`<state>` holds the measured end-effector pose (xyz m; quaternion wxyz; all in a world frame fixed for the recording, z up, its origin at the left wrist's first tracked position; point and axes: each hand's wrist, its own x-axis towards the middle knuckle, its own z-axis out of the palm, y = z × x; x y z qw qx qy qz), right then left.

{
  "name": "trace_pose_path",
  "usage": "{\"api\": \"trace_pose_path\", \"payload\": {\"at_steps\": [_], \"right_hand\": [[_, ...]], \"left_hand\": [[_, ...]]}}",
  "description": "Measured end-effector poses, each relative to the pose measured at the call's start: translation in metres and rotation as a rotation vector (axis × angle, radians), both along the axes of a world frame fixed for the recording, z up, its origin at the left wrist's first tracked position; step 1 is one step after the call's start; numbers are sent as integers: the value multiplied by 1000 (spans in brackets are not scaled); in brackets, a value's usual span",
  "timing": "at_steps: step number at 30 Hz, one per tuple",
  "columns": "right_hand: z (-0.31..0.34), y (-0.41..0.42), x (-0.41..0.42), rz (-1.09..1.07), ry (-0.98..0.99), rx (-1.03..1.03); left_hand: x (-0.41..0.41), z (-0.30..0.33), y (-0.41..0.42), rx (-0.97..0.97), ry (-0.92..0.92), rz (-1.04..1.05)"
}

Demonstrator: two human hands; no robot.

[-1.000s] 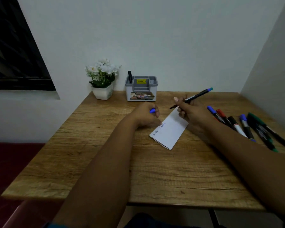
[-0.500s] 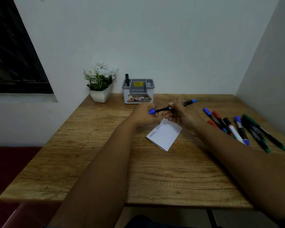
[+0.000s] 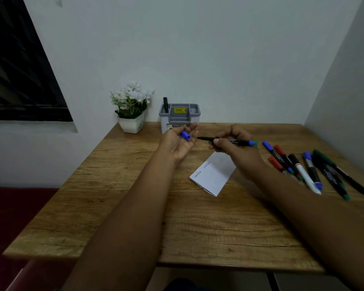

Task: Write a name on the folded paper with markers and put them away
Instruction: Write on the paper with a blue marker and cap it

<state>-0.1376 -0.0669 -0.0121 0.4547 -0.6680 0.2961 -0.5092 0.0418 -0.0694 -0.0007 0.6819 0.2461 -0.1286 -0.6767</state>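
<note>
wooden table (image 3: 135, 217), folded paper (image 3: 213, 175) mid-surface. your left hand (image 3: 178, 143) pinched the blue cap (image 3: 185, 135); your right hand (image 3: 233, 145) gripped the uncapped marker (image 3: 225, 140). step: recapping; next, align tip with cap.

Bare counter (image 3: 135, 206) across the whole near half and along the left side. Folded paper (image 3: 213, 175) flat in the middle. Loose markers (image 3: 309, 171) spread along the right, close to the side wall (image 3: 345, 101). At the back, organizer (image 3: 180, 116) and flower pot (image 3: 131, 122) against the wall, both hands (image 3: 178, 142) raised just in front of the organizer.
</note>
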Motion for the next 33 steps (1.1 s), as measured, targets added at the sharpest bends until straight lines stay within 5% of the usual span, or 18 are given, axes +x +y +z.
{"api": "trace_pose_path", "payload": {"at_steps": [9, 16, 21, 25, 30, 33], "right_hand": [[-8, 0, 5, 53, 116, -185], [-16, -12, 5, -60, 229, -608], [-20, -18, 8, -113, 206, -686], [-13, -19, 11, -64, 214, -597], [11, -6, 15, 166, 473, -259], [15, -8, 34, 94, 478, -169]], "left_hand": [[-11, 4, 7, -16, 69, 0], [-29, -5, 7, 0, -354, -97], [-32, -4, 7, -35, -379, -155], [-24, -7, 1, -71, -489, -101], [-2, 2, 1, -128, -737, 198], [4, 5, 2, -173, -874, 311]]}}
